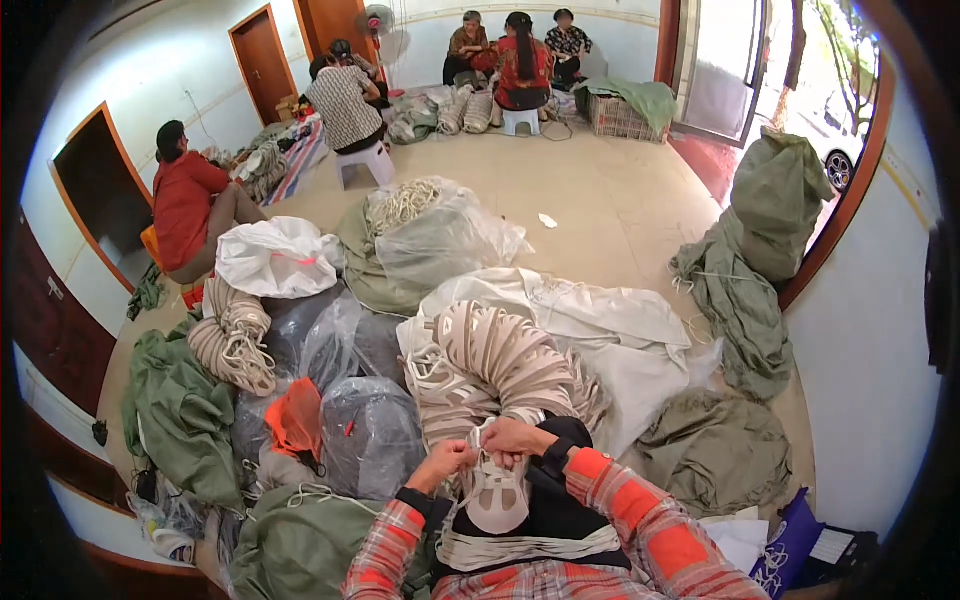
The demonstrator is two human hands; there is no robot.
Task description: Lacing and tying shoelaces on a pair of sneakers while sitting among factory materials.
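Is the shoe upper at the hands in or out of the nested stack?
Out: the shoe upper lies over the lap, its whole toe visible; the stack is beyond.

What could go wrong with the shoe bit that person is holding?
Maybe two things. The pale shoe piece sits over the person's lap, with the left hand and right hand at its far end, so it might slip if both let go. Just beyond the hands, a long curved stack of shoe pieces lies very close, so an elbow or hand might bump it and spread the pieces out.
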